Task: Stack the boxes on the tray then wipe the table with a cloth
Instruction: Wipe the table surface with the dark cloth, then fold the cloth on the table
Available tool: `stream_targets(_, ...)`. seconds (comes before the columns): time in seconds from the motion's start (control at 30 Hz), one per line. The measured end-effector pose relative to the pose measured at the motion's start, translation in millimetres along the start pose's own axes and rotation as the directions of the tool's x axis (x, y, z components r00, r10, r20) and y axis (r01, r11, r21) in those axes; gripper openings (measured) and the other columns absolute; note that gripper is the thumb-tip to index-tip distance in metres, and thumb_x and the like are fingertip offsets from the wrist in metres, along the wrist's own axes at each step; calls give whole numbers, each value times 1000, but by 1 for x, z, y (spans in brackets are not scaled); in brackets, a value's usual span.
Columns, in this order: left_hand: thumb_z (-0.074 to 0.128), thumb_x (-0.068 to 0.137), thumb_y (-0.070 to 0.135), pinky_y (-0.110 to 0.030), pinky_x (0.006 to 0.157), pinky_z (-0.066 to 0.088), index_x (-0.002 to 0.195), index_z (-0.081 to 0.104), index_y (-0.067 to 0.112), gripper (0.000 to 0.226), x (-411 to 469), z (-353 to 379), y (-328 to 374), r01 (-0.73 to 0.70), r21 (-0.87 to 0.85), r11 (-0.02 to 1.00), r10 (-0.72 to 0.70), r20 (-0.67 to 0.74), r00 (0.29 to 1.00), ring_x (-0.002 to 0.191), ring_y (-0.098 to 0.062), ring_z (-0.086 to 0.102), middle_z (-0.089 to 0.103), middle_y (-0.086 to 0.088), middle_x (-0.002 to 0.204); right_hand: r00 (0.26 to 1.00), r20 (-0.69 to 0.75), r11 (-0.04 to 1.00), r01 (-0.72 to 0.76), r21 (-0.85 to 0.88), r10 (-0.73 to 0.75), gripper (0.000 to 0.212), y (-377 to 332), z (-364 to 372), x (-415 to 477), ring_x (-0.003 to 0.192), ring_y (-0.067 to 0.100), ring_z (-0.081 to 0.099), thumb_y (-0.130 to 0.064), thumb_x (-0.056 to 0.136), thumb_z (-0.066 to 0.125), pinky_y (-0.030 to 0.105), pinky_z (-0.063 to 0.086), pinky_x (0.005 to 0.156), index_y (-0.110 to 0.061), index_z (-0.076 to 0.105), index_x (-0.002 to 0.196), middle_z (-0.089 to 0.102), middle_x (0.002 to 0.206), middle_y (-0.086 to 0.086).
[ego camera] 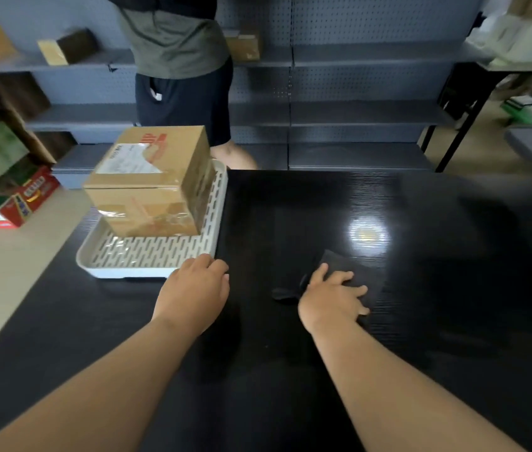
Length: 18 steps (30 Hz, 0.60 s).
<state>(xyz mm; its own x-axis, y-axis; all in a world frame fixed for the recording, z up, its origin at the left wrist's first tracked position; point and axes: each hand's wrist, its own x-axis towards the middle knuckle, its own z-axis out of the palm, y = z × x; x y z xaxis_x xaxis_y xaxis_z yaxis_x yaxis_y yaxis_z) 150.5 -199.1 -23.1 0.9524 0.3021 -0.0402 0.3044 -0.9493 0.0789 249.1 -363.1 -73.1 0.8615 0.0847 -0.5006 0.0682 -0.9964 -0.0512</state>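
Observation:
Two brown cardboard boxes stand stacked on a white slotted tray (pixel 147 256) at the left of the black table (pixel 437 305); the upper box (pixel 150 164) carries a white label, the lower box (pixel 147 220) is wrapped in clear tape. My left hand (pixel 196 288) rests with loosely curled fingers at the tray's near right corner, holding nothing. A dark cloth (pixel 362 272) lies flat on the table to the right. My right hand (pixel 333 295) presses on it with spread fingers.
A person (pixel 180 76) stands behind the table facing grey shelves (pixel 356 60) with small boxes. Coloured cartons (pixel 13 197) sit on the floor at left. Another table (pixel 519 66) with white containers stands at the far right.

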Motion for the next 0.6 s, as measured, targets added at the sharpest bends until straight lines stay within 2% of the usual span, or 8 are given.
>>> stream_targets(0.17,41,97,26,-39,84,45,113,61,16,28,-30,-9,-51,11,0,1000,-11,-64,998,103,-29,55,61,-6,111,970,23,964,242,-110,-241,68,-93,45,-68,136,61,0,-14,98,35,71,25,101,-16,-6,151,-8,155,27)
stream_targets(0.3,37,98,25,-37,84,46,114,59,16,29,-45,-12,-85,10,4,1000,-9,-54,999,104,-25,54,60,-4,114,907,54,886,420,-194,-418,70,-140,72,-107,137,58,-5,-19,98,38,71,17,104,-19,-6,152,-9,156,24)
stream_targets(0.47,35,99,26,-34,86,45,119,58,18,31,-52,-14,-115,19,-25,1000,-21,-66,998,106,-21,54,59,-1,118,856,87,839,516,-174,-509,58,-157,79,-118,143,45,-14,-33,103,28,65,4,112,-32,-5,151,-14,159,10)
stream_targets(0.53,35,99,27,-33,87,46,121,57,19,31,-53,-13,-124,16,-45,999,-19,-51,999,107,-21,54,58,-1,119,852,83,839,524,-147,-517,56,-152,75,-116,145,39,-11,-41,102,26,59,8,114,-39,-3,150,-12,160,5)
stream_targets(0.6,36,99,28,-34,89,46,123,56,19,32,-52,-9,-130,3,-69,998,-4,-25,1000,109,-20,53,57,0,121,843,75,834,539,-123,-533,55,-146,66,-111,146,34,-2,-46,100,29,53,20,113,-43,4,149,-4,161,0)
